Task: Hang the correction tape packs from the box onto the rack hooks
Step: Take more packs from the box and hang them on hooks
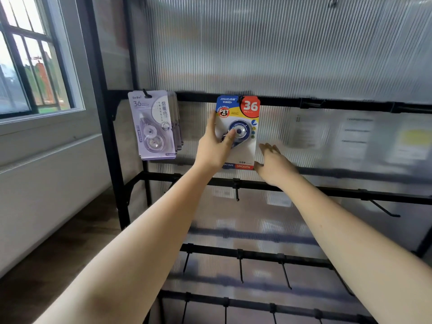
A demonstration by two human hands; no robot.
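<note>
A blue, yellow and red correction tape pack [243,113] marked "36" sits against the rack's top black bar [350,104], its top edge at a hook there. My left hand [214,146] grips the pack's left side, thumb across the blue blister. My right hand [272,164] is just beside the pack's lower right corner with fingers straight, holding nothing. A bunch of lilac correction tape packs [153,125] hangs from a hook at the bar's left end. The box is out of view.
Lower black bars carry bare hooks [237,195], [385,210], [240,270]. Ribbed translucent panels [280,54] back the rack. A black upright post [109,136] stands left, with a window [30,66] and white wall beyond. Dark floor [70,242] lies below left.
</note>
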